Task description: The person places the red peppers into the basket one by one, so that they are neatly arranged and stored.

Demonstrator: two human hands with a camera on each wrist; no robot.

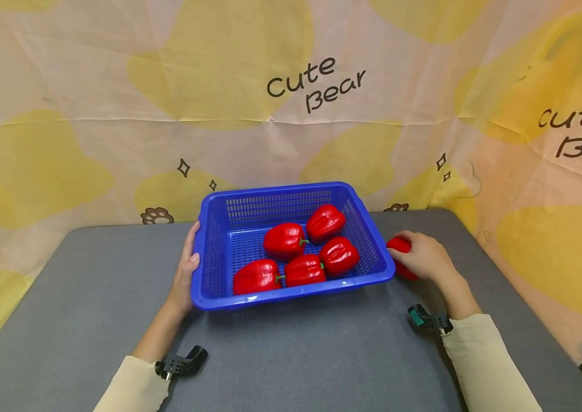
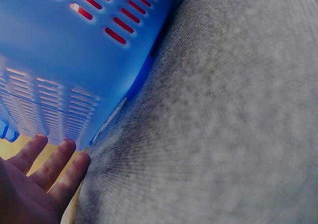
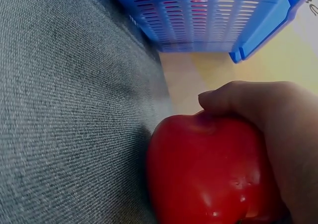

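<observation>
While left hand [image 1: 186,273] steadies basket [image 1: 210,252], fingers straight, right hand [image 1: 423,256] fingers wrap pepper [image 1: 400,246] on counter [image 1: 296,355]. Next: lift pepper over rim.

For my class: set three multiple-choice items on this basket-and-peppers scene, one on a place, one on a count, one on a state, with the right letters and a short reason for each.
1. Where is the red pepper that the right hand grips?
A. Inside the basket
B. On the grey table, just right of the basket
C. At the table's near edge

2. How many red peppers lie in the blue basket?
A. Three
B. Five
C. Seven

3. What is the left hand doing?
A. Resting against the basket's left wall
B. Holding a pepper
C. Lying flat on the table, apart from the basket

Answers:
1 B: the head view shows it on the table beside the basket's right rim.
2 B: five can be counted inside.
3 A: its fingers lie along the left wall and its thumb on the rim.
</observation>
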